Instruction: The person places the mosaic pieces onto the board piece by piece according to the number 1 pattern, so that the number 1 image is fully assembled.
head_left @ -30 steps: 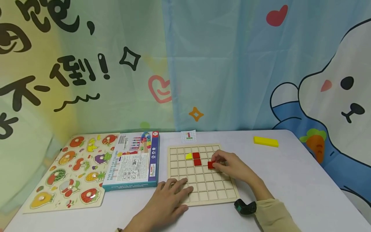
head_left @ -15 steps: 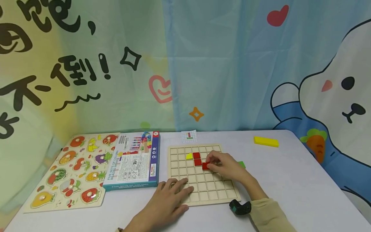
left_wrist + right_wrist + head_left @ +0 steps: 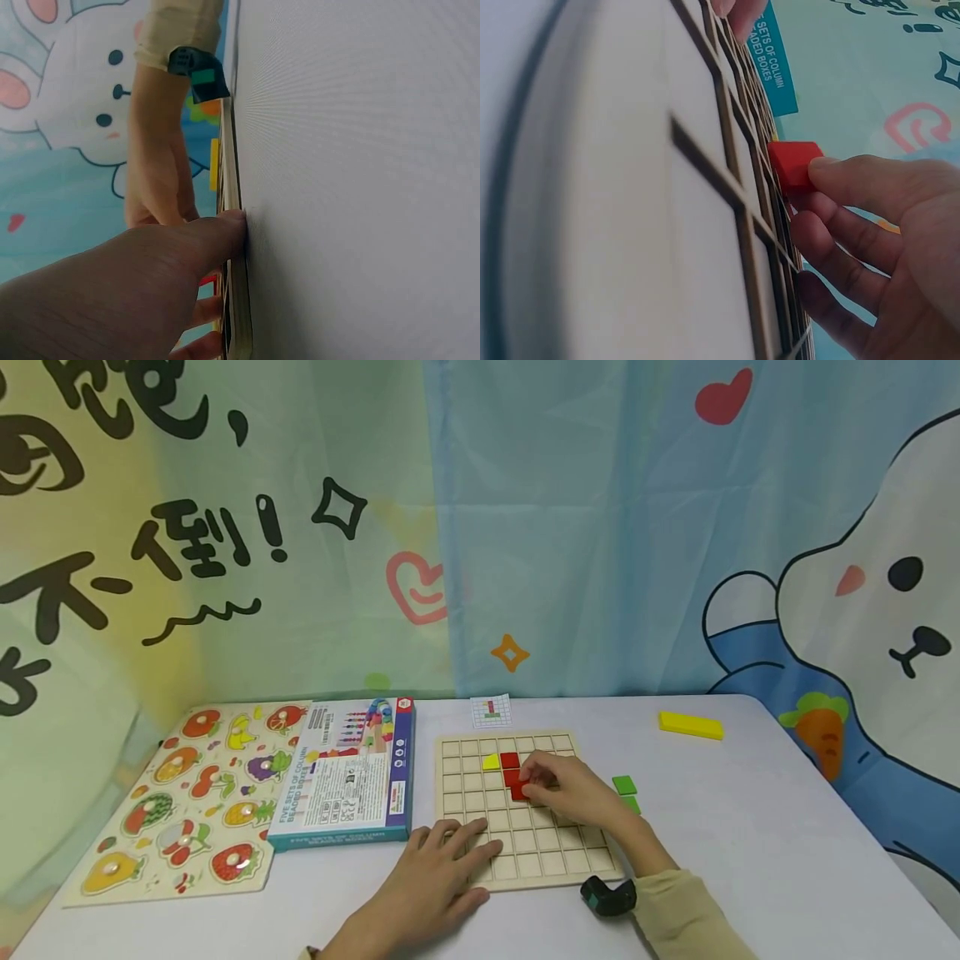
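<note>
Head view: right hand pinches a red tile, shifted left since earlier frames, just nearer than two other red tiles; contact with the grid board unclear. Left hand unmoved, fingers spread, on its near-left corner. Green tiles now more exposed.

The red tile's now being brought left by the right hand, pretty much right below the red pair, and two green tiles get revealed beside the board.
</note>
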A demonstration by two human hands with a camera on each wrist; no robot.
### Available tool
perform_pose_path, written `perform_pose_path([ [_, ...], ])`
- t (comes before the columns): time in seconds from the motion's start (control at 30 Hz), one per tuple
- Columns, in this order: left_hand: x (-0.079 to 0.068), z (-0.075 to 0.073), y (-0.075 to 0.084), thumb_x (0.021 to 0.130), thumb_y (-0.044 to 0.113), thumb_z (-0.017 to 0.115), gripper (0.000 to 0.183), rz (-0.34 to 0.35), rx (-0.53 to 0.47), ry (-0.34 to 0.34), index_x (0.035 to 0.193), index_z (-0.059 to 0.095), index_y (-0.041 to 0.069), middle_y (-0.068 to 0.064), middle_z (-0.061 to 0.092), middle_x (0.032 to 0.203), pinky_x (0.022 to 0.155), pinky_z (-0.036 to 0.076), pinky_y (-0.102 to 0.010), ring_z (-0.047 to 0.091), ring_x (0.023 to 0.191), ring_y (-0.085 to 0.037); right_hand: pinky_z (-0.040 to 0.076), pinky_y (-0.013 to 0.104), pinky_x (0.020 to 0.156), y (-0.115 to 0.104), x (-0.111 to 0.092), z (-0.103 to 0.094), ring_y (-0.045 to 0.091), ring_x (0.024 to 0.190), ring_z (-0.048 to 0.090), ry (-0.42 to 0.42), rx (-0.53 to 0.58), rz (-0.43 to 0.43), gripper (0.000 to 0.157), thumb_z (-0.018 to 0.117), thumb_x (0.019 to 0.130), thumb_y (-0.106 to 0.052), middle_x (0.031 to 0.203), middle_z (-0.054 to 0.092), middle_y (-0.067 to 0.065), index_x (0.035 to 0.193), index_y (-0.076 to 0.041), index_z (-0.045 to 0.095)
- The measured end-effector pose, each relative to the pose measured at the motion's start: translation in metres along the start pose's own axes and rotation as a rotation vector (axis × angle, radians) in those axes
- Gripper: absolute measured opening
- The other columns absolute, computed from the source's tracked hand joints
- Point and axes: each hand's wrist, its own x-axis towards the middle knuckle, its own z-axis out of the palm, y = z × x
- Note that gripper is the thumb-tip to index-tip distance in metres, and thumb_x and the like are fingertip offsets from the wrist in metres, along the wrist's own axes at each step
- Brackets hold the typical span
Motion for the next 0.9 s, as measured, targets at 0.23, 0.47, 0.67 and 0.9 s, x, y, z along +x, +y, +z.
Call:
perform_pose_path([
  [0.23,0.0002,-0.0005,0.0006,0.094,0.046,0.049,0.049,-0.004,0.002,-0.01,0.14,0.043,0.033,0.001,0.036,0.15,0.096,0.036,-0.052,0.038,0.128,-0.023,0.047,0.022,0.07,-0.0009,0.001,0.0038,0.006,0.077,0.056,0.015,-0.024,-0.005,0.008,0.064,0.09,-0.016,0.084,0.062,-0.008,0.096,-0.015,0.06],
  [0.47,0.0007,0.0014,-0.0002,0.093,0.047,0.049,0.049,0.004,0.01,0.013,0.14,0.043,0.032,0.0,0.037,0.149,0.096,0.036,-0.052,0.039,0.126,-0.024,0.046,0.022,0.067,-0.0024,0.0015,0.0054,0.007,0.076,0.055,0.02,-0.058,0.0,0.007,0.064,0.089,-0.017,0.084,0.061,-0.008,0.095,-0.016,0.061],
  [0.67,0.0007,0.0024,-0.0012,0.093,0.048,0.048,0.049,0.008,0.019,0.023,0.14,0.043,0.032,0.0,0.038,0.149,0.095,0.037,-0.052,0.039,0.126,-0.024,0.046,0.021,0.066,-0.0014,0.0011,0.0069,0.006,0.075,0.054,0.026,-0.079,-0.016,0.008,0.065,0.088,-0.016,0.085,0.06,-0.008,0.096,-0.015,0.063],
  [0.9,0.001,0.0006,-0.0001,0.094,0.047,0.048,0.049,0.008,0.029,0.012,0.14,0.043,0.032,0.001,0.039,0.148,0.095,0.037,-0.051,0.04,0.126,-0.023,0.045,0.02,0.066,-0.0015,-0.001,0.0082,0.003,0.073,0.052,0.046,-0.171,-0.05,0.01,0.066,0.088,-0.016,0.085,0.059,-0.009,0.098,-0.015,0.066],
])
